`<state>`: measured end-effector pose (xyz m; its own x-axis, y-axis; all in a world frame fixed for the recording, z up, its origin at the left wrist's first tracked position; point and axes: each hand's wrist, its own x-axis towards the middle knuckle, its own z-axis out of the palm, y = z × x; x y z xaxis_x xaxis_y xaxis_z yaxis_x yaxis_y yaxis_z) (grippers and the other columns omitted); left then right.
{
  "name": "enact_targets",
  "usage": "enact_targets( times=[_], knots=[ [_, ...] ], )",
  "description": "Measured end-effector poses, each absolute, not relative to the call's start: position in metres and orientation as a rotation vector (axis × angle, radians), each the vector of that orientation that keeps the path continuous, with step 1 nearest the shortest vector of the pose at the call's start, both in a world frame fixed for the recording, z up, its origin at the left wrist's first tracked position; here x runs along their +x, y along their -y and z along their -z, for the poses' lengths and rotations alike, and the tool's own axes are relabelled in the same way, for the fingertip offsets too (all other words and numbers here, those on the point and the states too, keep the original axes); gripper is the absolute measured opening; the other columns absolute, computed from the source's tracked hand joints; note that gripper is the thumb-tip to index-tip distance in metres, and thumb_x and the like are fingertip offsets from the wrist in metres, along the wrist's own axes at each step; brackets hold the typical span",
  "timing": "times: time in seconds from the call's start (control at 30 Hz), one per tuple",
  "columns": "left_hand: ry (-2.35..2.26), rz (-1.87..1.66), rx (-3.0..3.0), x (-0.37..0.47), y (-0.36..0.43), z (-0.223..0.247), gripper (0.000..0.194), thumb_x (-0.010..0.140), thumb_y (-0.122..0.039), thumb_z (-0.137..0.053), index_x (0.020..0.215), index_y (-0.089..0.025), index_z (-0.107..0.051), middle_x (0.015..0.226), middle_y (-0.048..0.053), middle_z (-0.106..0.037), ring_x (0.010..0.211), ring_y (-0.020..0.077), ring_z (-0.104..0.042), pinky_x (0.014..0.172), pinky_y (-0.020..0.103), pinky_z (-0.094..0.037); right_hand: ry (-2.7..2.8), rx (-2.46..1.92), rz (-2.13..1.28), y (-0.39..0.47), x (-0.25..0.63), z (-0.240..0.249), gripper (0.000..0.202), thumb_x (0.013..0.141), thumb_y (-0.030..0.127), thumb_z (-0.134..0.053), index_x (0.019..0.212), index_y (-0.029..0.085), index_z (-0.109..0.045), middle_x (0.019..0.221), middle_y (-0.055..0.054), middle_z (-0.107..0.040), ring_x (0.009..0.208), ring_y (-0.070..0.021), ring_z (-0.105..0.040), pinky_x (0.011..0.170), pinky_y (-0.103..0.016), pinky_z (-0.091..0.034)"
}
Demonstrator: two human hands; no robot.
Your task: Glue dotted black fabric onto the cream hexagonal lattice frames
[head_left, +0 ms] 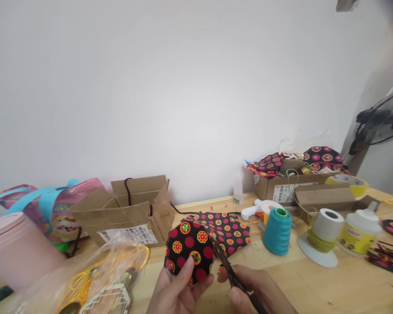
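Observation:
My left hand (pixel 180 290) grips a rounded piece of black patterned fabric (pixel 187 246) with red dots and bright flowers, the thumb lying on its face. In my right hand (pixel 252 288) is a dark pair of scissors (pixel 228 266), its tips pointing up and left at the fabric's right edge. A small scrap of the same cloth shows by my right fingertips. Behind both hands, a larger sheet of matching fabric (pixel 231 231) lies on the wooden table (pixel 301 290). My palm partly hides the lower edge of the held piece.
Right of my hands stand a teal thread cone (pixel 277 235), a spool of green cord (pixel 322 244) and a glue bottle (pixel 360 233). A white glue gun (pixel 262 208) lies behind them. An open cardboard box (pixel 127 218), plastic-wrapped items (pixel 108 274) and a pink container (pixel 18 253) are left.

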<state>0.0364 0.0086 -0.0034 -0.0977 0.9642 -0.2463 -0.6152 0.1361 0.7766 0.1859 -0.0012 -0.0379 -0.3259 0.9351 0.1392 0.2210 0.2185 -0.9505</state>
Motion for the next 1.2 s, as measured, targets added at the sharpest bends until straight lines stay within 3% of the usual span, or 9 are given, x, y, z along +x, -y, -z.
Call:
enact_targets(
  times=[0.17, 0.4, 0.6, 0.83, 1.2],
  knots=[
    [-0.960, -1.354, 0.492, 0.040, -0.007, 0.004, 0.034, 0.051, -0.009, -0.074, 0.078, -0.016, -0.054, 0.071, 0.004, -0.072, 0.061, 0.0177, -0.066, 0.050, 0.027, -0.055, 1.748, -1.039, -1.106, -0.001, 0.190, 0.037, 0.050, 0.076, 0.058, -0.042, 0.086, 0.013, -0.059, 0.057, 0.003, -0.034, 0.051, -0.0107, -0.031, 0.046, -0.022, -0.025],
    [-0.928, -1.313, 0.440, 0.043, -0.005, 0.006, 0.066, 0.058, -0.007, -0.071, 0.115, -0.015, -0.039, 0.078, 0.008, -0.073, 0.073, 0.0237, -0.067, 0.055, 0.028, -0.056, 1.670, -0.951, -1.119, -0.002, 0.189, 0.030, 0.045, 0.074, 0.057, -0.047, 0.079, 0.014, -0.060, 0.053, 0.004, -0.032, 0.050, -0.0099, -0.028, 0.044, -0.021, -0.025],
    [-0.953, -1.292, 0.410, 0.043, -0.007, 0.007, 0.076, 0.062, -0.003, -0.067, 0.126, -0.016, -0.028, 0.076, 0.006, -0.073, 0.076, 0.0231, -0.067, 0.058, 0.027, -0.056, 1.653, -0.966, -1.131, -0.003, 0.188, 0.033, 0.048, 0.072, 0.060, -0.048, 0.078, 0.014, -0.060, 0.053, 0.004, -0.032, 0.051, -0.0099, -0.029, 0.046, -0.021, -0.027],
    [-0.976, -1.292, 0.392, 0.042, -0.009, 0.010, 0.068, 0.057, -0.002, -0.069, 0.118, -0.016, -0.041, 0.075, 0.006, -0.073, 0.077, 0.0254, -0.066, 0.061, 0.029, -0.057, 1.652, -1.039, -1.182, -0.002, 0.188, 0.026, 0.046, 0.073, 0.058, -0.047, 0.071, 0.013, -0.055, 0.051, 0.006, -0.027, 0.047, -0.0072, -0.023, 0.042, -0.021, -0.017],
    [-1.016, -1.303, 0.360, 0.044, -0.008, 0.004, 0.051, 0.064, 0.002, -0.062, 0.108, -0.015, -0.043, 0.071, 0.004, -0.072, 0.073, 0.0227, -0.067, 0.055, 0.026, -0.057, 1.719, -1.080, -1.045, -0.002, 0.188, 0.029, 0.047, 0.073, 0.061, -0.043, 0.057, 0.017, -0.042, 0.051, 0.005, -0.029, 0.048, -0.0085, -0.027, 0.042, -0.022, -0.018]
  ],
)
